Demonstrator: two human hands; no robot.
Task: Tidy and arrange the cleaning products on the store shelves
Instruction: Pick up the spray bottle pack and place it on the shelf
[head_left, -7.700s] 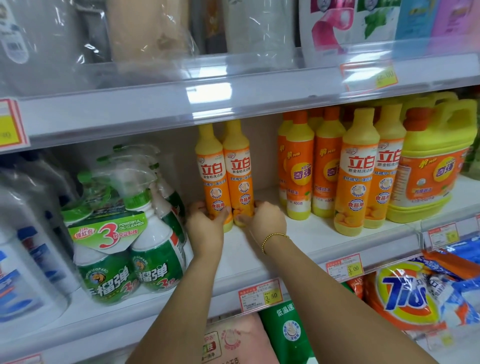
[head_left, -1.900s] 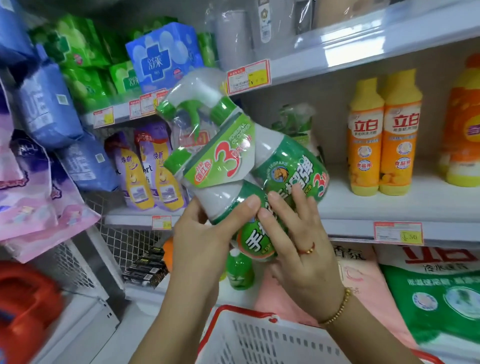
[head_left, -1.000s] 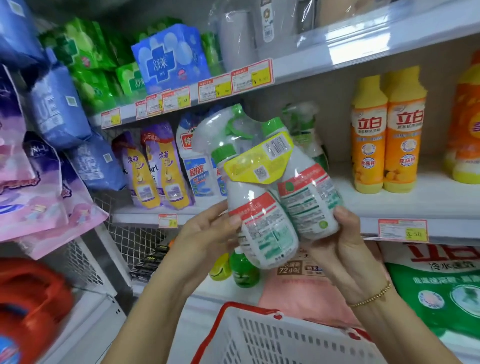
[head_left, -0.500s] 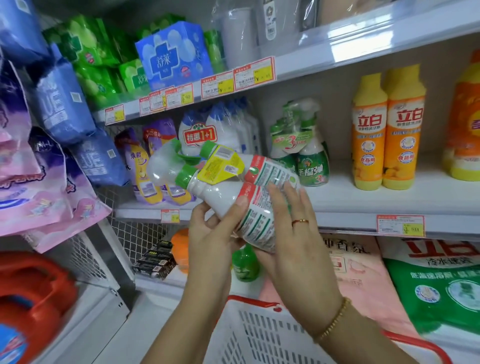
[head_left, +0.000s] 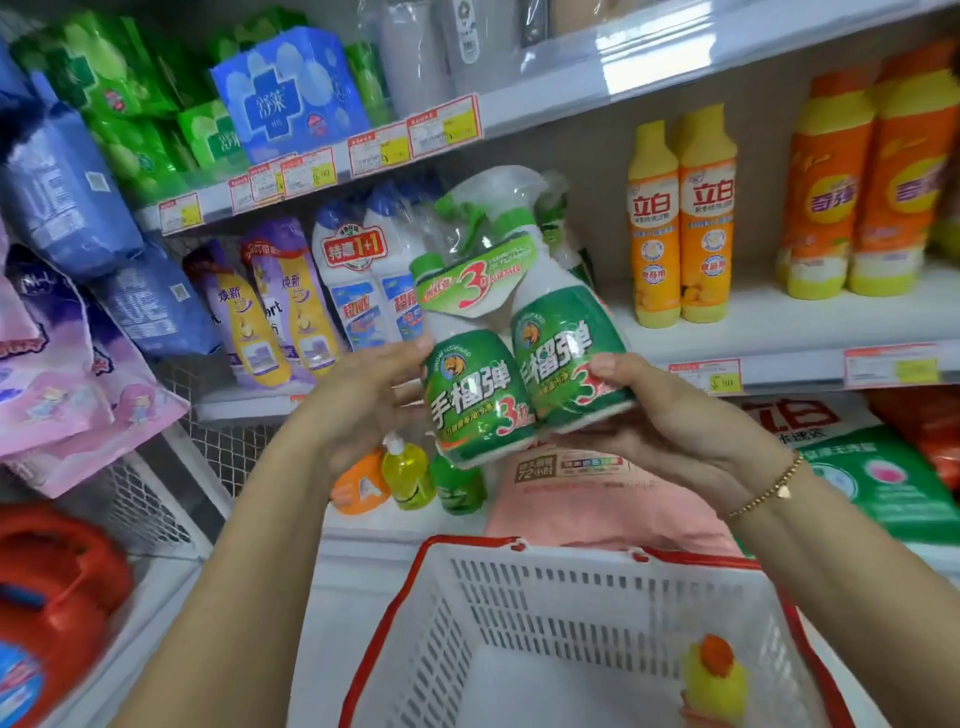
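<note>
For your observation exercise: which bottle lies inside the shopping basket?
The small yellow bottle with an orange cap, in the white basket; the others stand on shelves.

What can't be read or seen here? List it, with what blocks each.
Head view only:
- Price tags: motion blur, figures unreadable.
- Pack base and sides: covered by the left hand and right hand.
- Basket: cut off by the bottom edge.
- Yellow bottle in it: blurred, label unreadable.
- Red jug: cropped at the left edge.
</note>
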